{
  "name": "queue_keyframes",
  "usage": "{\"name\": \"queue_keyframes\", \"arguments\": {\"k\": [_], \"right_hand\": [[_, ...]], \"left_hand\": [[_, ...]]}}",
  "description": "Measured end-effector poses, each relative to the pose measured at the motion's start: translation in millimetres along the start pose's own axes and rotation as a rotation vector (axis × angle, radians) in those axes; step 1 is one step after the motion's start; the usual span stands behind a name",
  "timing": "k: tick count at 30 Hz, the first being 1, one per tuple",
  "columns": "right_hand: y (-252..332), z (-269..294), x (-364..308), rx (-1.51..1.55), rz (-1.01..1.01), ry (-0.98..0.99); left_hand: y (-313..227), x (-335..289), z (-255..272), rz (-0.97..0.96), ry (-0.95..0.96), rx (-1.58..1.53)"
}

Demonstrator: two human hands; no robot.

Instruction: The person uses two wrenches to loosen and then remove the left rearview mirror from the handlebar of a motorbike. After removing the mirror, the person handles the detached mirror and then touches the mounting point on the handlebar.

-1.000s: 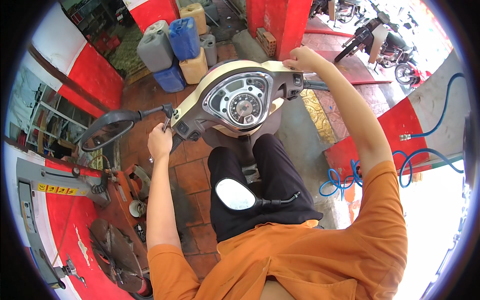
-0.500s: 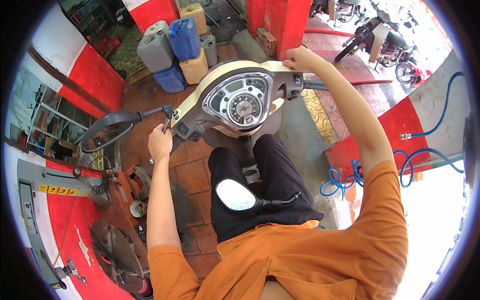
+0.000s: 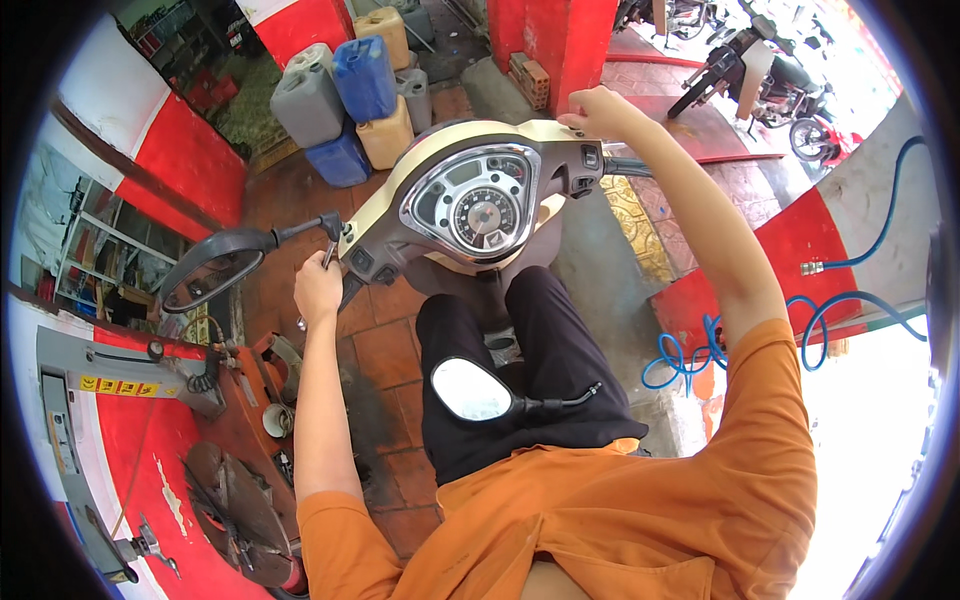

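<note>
My left hand [image 3: 318, 290] is closed around a metal wrench [image 3: 330, 254], whose upper end meets the base of the left mirror's stem [image 3: 308, 226]. The left rear-view mirror [image 3: 215, 270] is attached to the scooter's handlebar, beside the cream and brown cover [image 3: 375, 235]. My right hand [image 3: 592, 112] grips the top of the handlebar cover at its right end, fingers curled and partly hidden. Between the hands sits the round speedometer [image 3: 485, 215] in its chrome surround. A loose rear-view mirror [image 3: 472, 390] with a threaded black stem lies across my lap.
Blue, grey and cream jerrycans [image 3: 365, 80] stand beyond the handlebar. A red machine [image 3: 255, 390] with a round plate is at left. A coiled blue air hose [image 3: 715, 345] hangs at right. Another motorbike [image 3: 760, 75] stands at the far right, past a red pillar [image 3: 570, 50].
The view has shifted very slightly. Both hands keep their places, the left on the wrench and the right on the handlebar cover.
</note>
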State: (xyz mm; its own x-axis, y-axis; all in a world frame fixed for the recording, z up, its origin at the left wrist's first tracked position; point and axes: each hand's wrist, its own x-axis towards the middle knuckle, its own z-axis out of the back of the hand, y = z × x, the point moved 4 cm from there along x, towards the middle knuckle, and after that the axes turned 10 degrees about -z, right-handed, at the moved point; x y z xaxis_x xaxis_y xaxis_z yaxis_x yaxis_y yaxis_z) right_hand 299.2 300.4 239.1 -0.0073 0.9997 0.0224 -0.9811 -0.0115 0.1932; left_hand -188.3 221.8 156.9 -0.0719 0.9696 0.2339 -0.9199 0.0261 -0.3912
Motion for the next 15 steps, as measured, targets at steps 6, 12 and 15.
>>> {"name": "queue_keyframes", "arguments": {"k": [6,12,15], "right_hand": [[-3,-2,9,-0.054,0.355,0.037],[-2,4,-2,0.275,0.318,-0.146],[0,1,1,-0.057,0.044,-0.012]], "left_hand": [[1,0,-4,0.031,0.007,-0.027],[-2,1,-3,0.019,0.021,-0.004],[1,1,-3,0.040,0.025,0.000]]}}
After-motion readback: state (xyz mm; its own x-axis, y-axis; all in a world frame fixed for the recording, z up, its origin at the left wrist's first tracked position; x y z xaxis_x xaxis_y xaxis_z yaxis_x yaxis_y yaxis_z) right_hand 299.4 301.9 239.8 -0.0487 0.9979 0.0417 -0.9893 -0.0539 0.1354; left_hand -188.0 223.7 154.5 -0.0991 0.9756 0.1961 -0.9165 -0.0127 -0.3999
